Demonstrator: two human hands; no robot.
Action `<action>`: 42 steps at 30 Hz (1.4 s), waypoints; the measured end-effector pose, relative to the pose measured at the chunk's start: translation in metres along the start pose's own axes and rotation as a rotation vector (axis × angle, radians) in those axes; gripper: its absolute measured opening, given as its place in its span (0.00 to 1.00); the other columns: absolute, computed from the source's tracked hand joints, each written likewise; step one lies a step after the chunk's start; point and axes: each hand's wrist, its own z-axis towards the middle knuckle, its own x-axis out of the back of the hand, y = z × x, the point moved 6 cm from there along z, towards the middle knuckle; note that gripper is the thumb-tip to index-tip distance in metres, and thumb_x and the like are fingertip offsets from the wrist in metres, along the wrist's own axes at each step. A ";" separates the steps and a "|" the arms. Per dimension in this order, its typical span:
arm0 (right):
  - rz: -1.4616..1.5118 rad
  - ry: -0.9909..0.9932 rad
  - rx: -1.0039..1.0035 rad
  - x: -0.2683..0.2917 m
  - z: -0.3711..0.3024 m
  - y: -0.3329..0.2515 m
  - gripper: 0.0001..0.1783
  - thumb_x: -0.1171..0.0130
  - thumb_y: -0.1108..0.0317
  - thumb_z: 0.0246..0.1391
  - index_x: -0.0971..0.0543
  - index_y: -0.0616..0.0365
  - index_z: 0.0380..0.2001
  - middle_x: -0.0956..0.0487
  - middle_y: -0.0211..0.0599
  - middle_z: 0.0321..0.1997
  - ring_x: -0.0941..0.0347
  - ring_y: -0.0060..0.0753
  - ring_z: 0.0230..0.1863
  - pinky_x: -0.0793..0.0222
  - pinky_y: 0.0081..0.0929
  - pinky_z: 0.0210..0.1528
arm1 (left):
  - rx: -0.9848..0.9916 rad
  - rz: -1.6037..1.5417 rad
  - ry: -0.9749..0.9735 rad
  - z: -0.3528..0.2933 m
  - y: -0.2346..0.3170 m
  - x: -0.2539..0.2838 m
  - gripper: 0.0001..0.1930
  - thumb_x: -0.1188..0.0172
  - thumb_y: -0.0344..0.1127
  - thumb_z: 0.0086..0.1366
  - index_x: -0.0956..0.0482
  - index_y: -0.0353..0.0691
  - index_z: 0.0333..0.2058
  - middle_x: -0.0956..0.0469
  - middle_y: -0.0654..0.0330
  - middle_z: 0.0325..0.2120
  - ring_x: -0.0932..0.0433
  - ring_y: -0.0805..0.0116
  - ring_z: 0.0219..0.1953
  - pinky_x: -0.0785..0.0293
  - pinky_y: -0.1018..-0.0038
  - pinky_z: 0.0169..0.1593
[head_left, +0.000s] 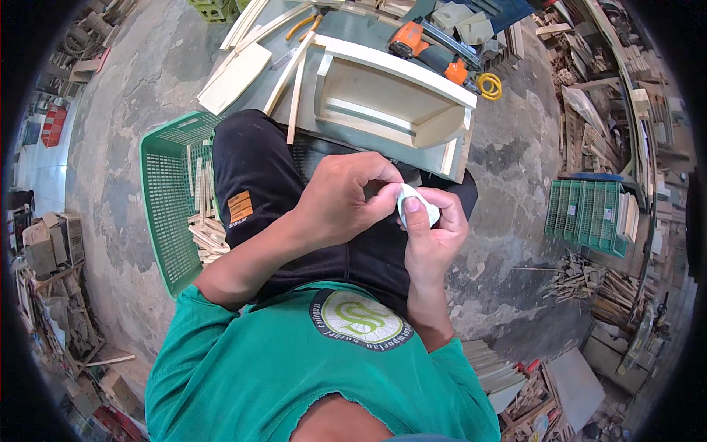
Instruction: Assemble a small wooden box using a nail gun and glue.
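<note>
Above my lap, both hands meet at a small white, rounded thing (pixel 428 214), perhaps crumpled paper or cloth; its kind is unclear. My left hand (pixel 342 195) pinches its left edge between thumb and fingertips. Around its right side my right hand (pixel 440 234) is closed, the thumb pressed on its front. Just beyond the hands, a pale wooden box frame (pixel 394 59) with a curved side lies on the grey work surface (pixel 280 88).
An orange nail gun (pixel 423 51) with a yellow coiled hose (pixel 489 86) lies at the far right of the work surface. Orange-handled pliers (pixel 305 26) and wood strips (pixel 289 74) lie at far left. A green basket (pixel 166 214) of wood offcuts stands by my left leg.
</note>
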 end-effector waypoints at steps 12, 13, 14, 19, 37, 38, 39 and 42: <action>0.462 -0.044 -0.391 -0.006 0.011 0.015 0.30 0.45 0.42 0.71 0.23 0.64 0.50 0.18 0.42 0.29 0.29 0.18 0.15 0.35 0.14 0.15 | 0.109 0.311 -0.423 0.029 -0.090 -0.018 0.12 0.36 0.39 0.66 0.16 0.35 0.37 0.15 0.49 0.32 0.15 0.48 0.35 0.21 0.59 0.40; 0.461 -0.047 -0.387 -0.006 0.013 0.018 0.30 0.45 0.42 0.71 0.23 0.64 0.50 0.18 0.42 0.29 0.29 0.18 0.15 0.35 0.14 0.15 | 0.183 0.355 -0.586 0.028 -0.112 -0.031 0.13 0.36 0.42 0.65 0.16 0.36 0.38 0.15 0.48 0.35 0.16 0.47 0.38 0.21 0.57 0.43; 0.434 -0.034 -0.389 -0.005 0.015 0.021 0.28 0.43 0.44 0.70 0.23 0.64 0.49 0.18 0.42 0.28 0.29 0.18 0.15 0.36 0.14 0.14 | 0.255 0.398 -0.750 0.026 -0.129 -0.042 0.15 0.36 0.45 0.65 0.16 0.37 0.40 0.15 0.48 0.37 0.16 0.46 0.42 0.22 0.55 0.46; 0.402 -0.030 -0.379 -0.016 0.030 0.023 0.24 0.36 0.50 0.67 0.21 0.64 0.47 0.18 0.39 0.28 0.28 0.18 0.17 0.35 0.16 0.17 | 0.168 0.386 -0.831 0.026 -0.181 -0.064 0.17 0.36 0.47 0.64 0.16 0.39 0.42 0.15 0.47 0.41 0.17 0.47 0.48 0.22 0.55 0.50; -0.473 -0.243 0.121 -0.111 0.136 0.002 0.11 0.28 0.69 0.62 0.14 0.64 0.43 0.17 0.27 0.31 0.25 0.11 0.28 0.32 0.13 0.29 | 0.329 0.636 -1.035 0.023 -0.216 -0.065 0.17 0.39 0.36 0.60 0.12 0.36 0.45 0.14 0.44 0.47 0.16 0.46 0.53 0.22 0.56 0.58; -0.477 -0.247 0.119 -0.113 0.138 0.002 0.11 0.28 0.69 0.62 0.14 0.64 0.43 0.17 0.27 0.31 0.25 0.11 0.28 0.32 0.13 0.29 | 0.330 0.630 -1.033 0.024 -0.214 -0.064 0.17 0.39 0.36 0.60 0.12 0.36 0.45 0.14 0.44 0.47 0.16 0.46 0.53 0.22 0.56 0.58; -0.506 -0.271 0.111 -0.116 0.139 0.002 0.11 0.28 0.69 0.62 0.13 0.64 0.44 0.16 0.27 0.31 0.25 0.11 0.28 0.32 0.13 0.30 | 0.326 0.625 -1.024 0.024 -0.211 -0.063 0.17 0.40 0.35 0.60 0.12 0.36 0.46 0.14 0.45 0.47 0.16 0.47 0.53 0.22 0.56 0.58; -0.569 -0.301 0.138 -0.122 0.141 0.000 0.10 0.28 0.70 0.61 0.13 0.63 0.44 0.16 0.26 0.32 0.26 0.11 0.30 0.32 0.14 0.31 | 0.332 0.617 -1.012 0.024 -0.207 -0.060 0.18 0.40 0.35 0.61 0.13 0.36 0.48 0.15 0.45 0.49 0.17 0.48 0.55 0.23 0.56 0.59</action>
